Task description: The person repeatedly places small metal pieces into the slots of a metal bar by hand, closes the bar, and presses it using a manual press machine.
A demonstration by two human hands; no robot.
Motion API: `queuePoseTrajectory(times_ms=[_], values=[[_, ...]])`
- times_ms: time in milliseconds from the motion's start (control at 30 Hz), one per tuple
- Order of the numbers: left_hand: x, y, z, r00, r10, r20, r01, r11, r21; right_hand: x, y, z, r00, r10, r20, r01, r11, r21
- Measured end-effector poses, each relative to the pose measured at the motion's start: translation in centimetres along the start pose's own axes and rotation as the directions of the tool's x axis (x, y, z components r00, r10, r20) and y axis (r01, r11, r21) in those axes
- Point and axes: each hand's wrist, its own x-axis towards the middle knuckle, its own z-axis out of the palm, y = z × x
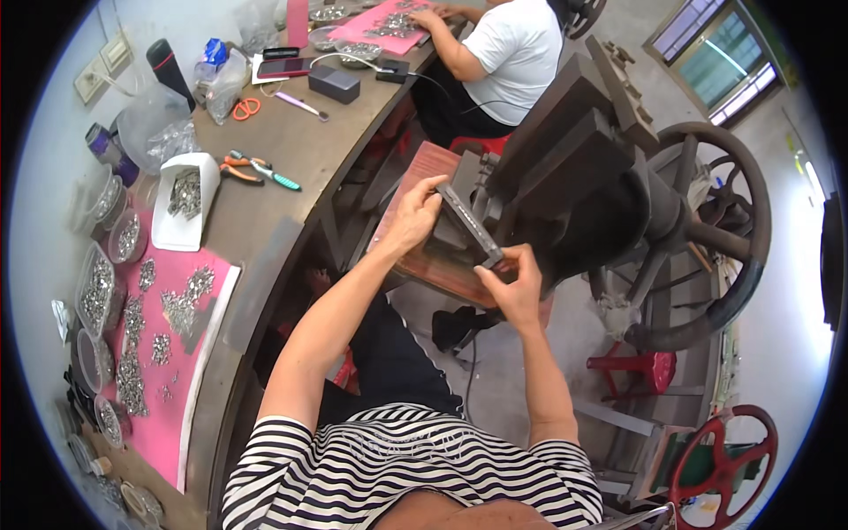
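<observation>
A narrow dark metal bar [471, 223] with a row of small bright spots along its upper face is held slantwise between the two hands, above a reddish-brown wooden board [427, 162]. I cannot tell whether the bar touches the board. The left hand [415, 215] grasps the bar's far end, fingers curled around it; the right hand [517, 283] pinches its near end between thumb and fingers.

Just beyond and to the right stands a heavy dark press [565, 163], with a large dark wheel [758, 225] at its side. A red stool [655, 371] is on the floor below the wheel, and a smaller red wheel [687, 473] shows at the lower right.

To the left runs a long tabletop [283, 159]. Near its edge lie pliers [242, 174] with orange handles and a tool with a turquoise handle [284, 180]. Beside them, a white tray [172, 231] holds small metal pieces. More pieces lie in piles on a pink sheet [163, 442], next to round clear tubs [95, 287]. Farther along are orange scissors [246, 109] and a dark box [334, 85]. At the far end, a seated person in a white shirt [521, 57] reaches toward metal pieces on another pink sheet [355, 29].
</observation>
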Motion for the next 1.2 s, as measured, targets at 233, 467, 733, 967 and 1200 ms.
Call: queuePoseTrajectory(times_ms=[233,467,733,967,1200], values=[[4.9,-2.4,4.9,0.993,0.084,0.078,-0.085,0.996,0.0,1.8,0.3,2.6,0.984,-0.178,0.008,0.174,0.952,-0.251],[3.3,-2.5,4.4,0.971,0.136,0.195,-0.176,0.962,0.207,1.2,-0.3,2.9,0.983,-0.181,-0.037,0.168,0.961,-0.22],[-1.7,0.4,2.2,0.906,0.105,0.41,-0.231,0.935,0.271,-3.0,-7.2,-20.6,0.274,-0.594,-0.756,0.057,0.795,-0.604],[-2.4,0.2,2.2,0.907,0.148,0.394,-0.312,0.866,0.391,-4.5,-0.5,-19.3,0.629,0.023,-0.777,-0.082,0.996,-0.037],[-1.4,0.2,2.4,0.885,0.167,0.434,-0.382,0.794,0.473,2.3,-11.2,-27.3,0.763,0.142,-0.631,-0.284,0.95,-0.129]])
